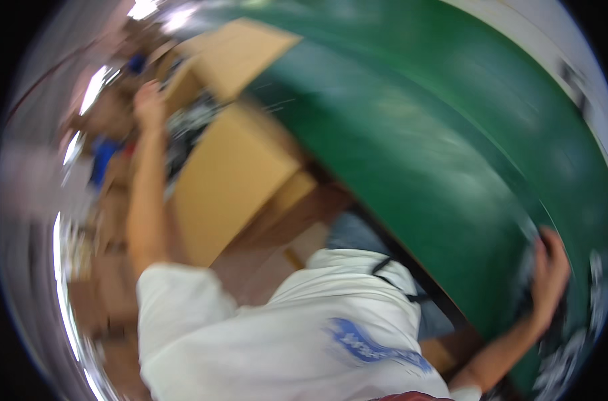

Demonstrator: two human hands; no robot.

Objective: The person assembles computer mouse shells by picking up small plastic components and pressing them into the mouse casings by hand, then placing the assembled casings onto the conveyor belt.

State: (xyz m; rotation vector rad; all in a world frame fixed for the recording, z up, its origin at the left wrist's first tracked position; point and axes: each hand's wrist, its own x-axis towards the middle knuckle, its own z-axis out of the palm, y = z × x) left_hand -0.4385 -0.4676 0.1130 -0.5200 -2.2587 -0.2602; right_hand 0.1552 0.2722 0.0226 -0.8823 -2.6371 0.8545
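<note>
Two bare hands: wide apart; the left hand (149, 103) stood up by the far side of the box, the right hand (551, 271) reached out low with its fingers curled. Blur hid from me whether either one pinched anything.
Open tan cardboard box (233, 174): beside the left edge of the smooth green table (411, 167), flaps spread outward, with dark and clear shiny contents (190, 127) showing.
Dark, glossy, blurred packets (564, 361): near the right hand.
Good handling: to my eye, steady flaps, slower arms and a full, gentle grip suited this reach best.
</note>
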